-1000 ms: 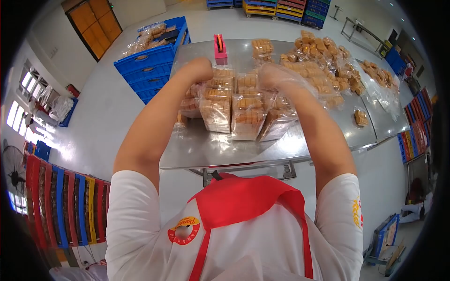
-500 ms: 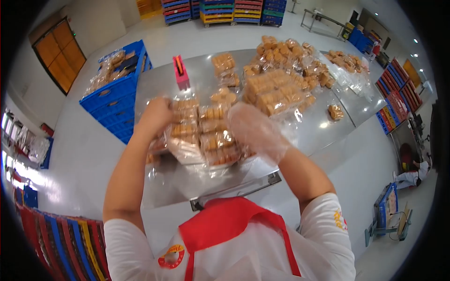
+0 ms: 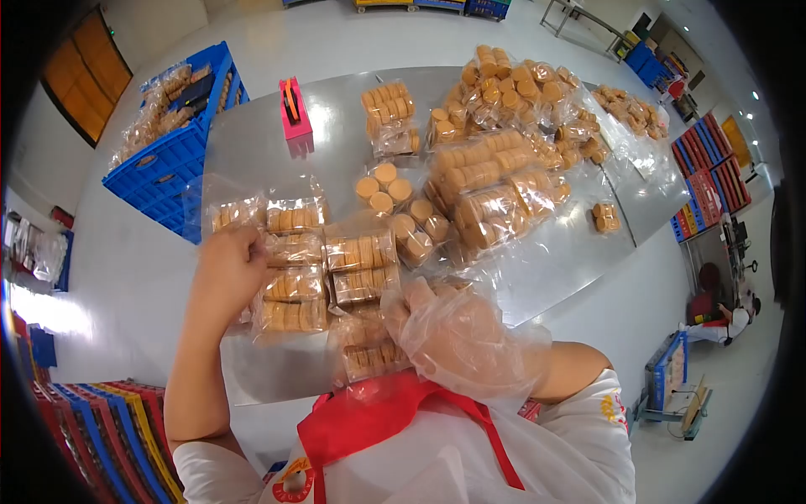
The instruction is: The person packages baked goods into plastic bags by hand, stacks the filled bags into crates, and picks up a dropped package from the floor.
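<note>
My bare left hand [image 3: 233,262] is curled, its fingertips pinched at the left edge of a clear pack of round biscuits [image 3: 294,284]. Another pack [image 3: 237,214] lies partly behind that hand. My right hand [image 3: 449,328], in a loose clear plastic glove, is closed against the right side of a biscuit pack [image 3: 369,349] near the table's front edge; the glove hides some of its fingers. Between the hands, another biscuit pack [image 3: 361,262] sits beside the left one. Just beyond lie packs with biscuit ends facing up [image 3: 384,189].
A large heap of packed biscuits [image 3: 504,168] covers the back right of the steel table [image 3: 336,105]. A pink holder [image 3: 294,113] stands at the back left. Blue crates [image 3: 164,181] adjoin the left side. One small pack [image 3: 605,217] lies to the right.
My right hand has come down and nearer my body, beside the front pack. My left hand has moved slightly left and down, and the packs between my hands have spread apart.
</note>
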A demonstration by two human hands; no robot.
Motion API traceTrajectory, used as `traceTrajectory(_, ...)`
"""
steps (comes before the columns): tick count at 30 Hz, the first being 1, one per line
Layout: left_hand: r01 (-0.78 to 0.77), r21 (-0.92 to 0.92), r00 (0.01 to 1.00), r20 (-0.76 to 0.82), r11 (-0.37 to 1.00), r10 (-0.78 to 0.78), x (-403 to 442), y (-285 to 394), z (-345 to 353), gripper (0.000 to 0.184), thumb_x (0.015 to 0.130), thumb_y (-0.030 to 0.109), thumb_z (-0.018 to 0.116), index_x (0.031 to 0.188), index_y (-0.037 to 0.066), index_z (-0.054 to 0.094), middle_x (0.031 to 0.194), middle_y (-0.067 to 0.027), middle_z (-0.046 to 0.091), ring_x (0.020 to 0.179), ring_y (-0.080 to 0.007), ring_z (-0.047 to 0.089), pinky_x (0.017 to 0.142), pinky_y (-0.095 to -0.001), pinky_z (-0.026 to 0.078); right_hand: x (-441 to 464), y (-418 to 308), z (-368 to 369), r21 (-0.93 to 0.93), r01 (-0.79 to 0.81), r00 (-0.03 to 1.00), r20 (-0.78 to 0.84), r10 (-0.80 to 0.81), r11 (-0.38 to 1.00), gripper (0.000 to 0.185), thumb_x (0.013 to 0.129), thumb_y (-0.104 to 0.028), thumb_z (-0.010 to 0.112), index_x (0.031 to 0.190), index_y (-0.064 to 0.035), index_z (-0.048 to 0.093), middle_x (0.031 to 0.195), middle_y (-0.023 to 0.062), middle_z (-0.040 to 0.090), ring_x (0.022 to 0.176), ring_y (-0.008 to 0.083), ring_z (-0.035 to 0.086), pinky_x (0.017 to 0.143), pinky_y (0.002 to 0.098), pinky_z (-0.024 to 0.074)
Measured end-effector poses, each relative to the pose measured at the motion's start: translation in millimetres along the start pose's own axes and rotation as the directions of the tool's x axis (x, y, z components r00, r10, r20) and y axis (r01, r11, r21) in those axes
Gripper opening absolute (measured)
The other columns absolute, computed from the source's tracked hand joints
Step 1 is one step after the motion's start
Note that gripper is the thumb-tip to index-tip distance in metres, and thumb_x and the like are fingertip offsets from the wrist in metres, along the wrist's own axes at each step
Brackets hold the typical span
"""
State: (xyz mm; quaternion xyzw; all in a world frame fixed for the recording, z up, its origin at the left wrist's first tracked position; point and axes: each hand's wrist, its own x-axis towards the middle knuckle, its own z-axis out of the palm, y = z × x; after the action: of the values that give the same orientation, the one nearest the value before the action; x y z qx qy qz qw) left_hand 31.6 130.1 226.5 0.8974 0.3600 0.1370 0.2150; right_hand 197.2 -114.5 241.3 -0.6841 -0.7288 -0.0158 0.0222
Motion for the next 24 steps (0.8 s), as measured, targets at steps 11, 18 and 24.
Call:
traceTrajectory(11, 0.010, -0.033, 1.000, 0.020, 0.999, -0.009, 2, 5, -3, 0.011, 0.067, -0.001, 0.058, 0.078, -0.005, 0.058, 0.077, -0.0219, 0.059, 0.076, -0.0394, 0.057, 0.070, -0.0449, 0.045, 25, 56, -48, 0.275, 0.096, 0.994, 0.016, -0.104, 0.957, 0.022, 0.093, -0.019, 0.053, 0.104, -0.0016, 0.062, 0.094, 0.0152, 0.062, 0.079, 0.0259, 0.064, 0.061, 0.0343, 0.0520)
traceTrajectory(18, -0.032, -0.035, 0.999, 0.032, 0.999, 0.033, 2, 3, -5, 0.010, 0.070, -0.003, 0.057, 0.079, -0.005, 0.059, 0.078, -0.0195, 0.060, 0.073, -0.0346, 0.059, 0.066, -0.0397, 0.046, 176, 170, -38, 0.419, 0.167, 0.929, 0.236, -0.285, 0.892, 0.029, 0.093, -0.027, 0.060, 0.111, -0.0041, 0.064, 0.112, 0.0146, 0.063, 0.100, 0.0258, 0.061, 0.088, 0.0362, 0.0472)
traceTrajectory(24, -0.097, -0.036, 0.995, -0.025, 0.995, 0.097, 1, -3, -4, 0.008, 0.071, -0.004, 0.060, 0.079, -0.004, 0.059, 0.078, -0.0182, 0.060, 0.072, -0.0347, 0.059, 0.064, -0.0385, 0.046, 252, 162, 74, -0.023, 0.140, 0.840, 0.532, -0.106, 0.990, 0.037, 0.093, -0.036, 0.061, 0.104, -0.0027, 0.071, 0.107, 0.0165, 0.068, 0.101, 0.0331, 0.064, 0.091, 0.0416, 0.0482)
